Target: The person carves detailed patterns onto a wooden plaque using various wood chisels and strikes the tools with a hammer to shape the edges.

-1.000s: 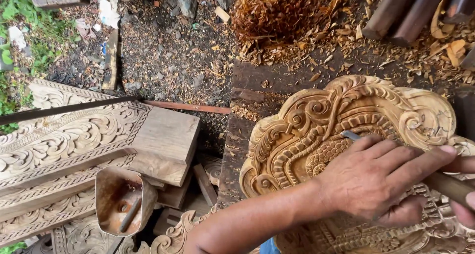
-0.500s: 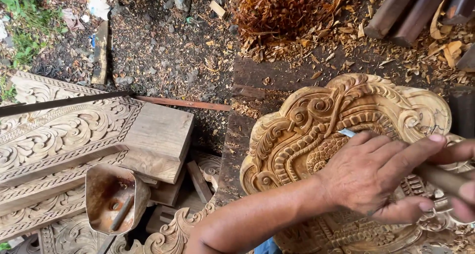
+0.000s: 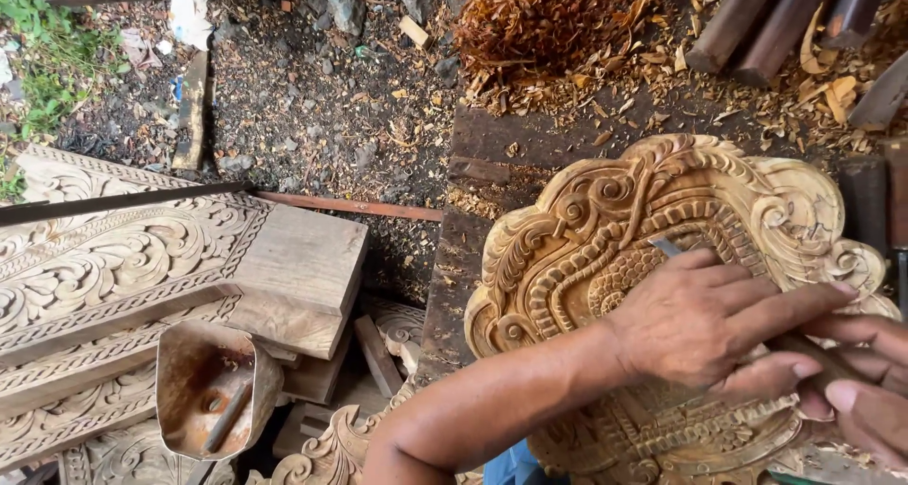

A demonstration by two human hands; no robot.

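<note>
A large ornately carved wooden panel [image 3: 605, 211] with scrolls and a scalloped rim lies on a dark workbench at the right. My left hand [image 3: 709, 324] rests on it and grips a chisel [image 3: 668, 249], whose metal blade tip pokes out above the knuckles onto the carving. My right hand [image 3: 865, 390] enters from the right edge and closes around the chisel's wooden handle, fingers overlapping the left hand's. Most of the chisel is hidden under both hands.
Carved wooden beams [image 3: 123, 258] with floral relief are stacked at the left. A rusty metal scoop [image 3: 213, 390] stands below them. Wood shavings [image 3: 549, 22] and dark logs [image 3: 785, 22] lie at the top, with gravel ground between.
The view has shifted slightly. Both hands keep their hold on the chisel, which has slid a little along the carving.
</note>
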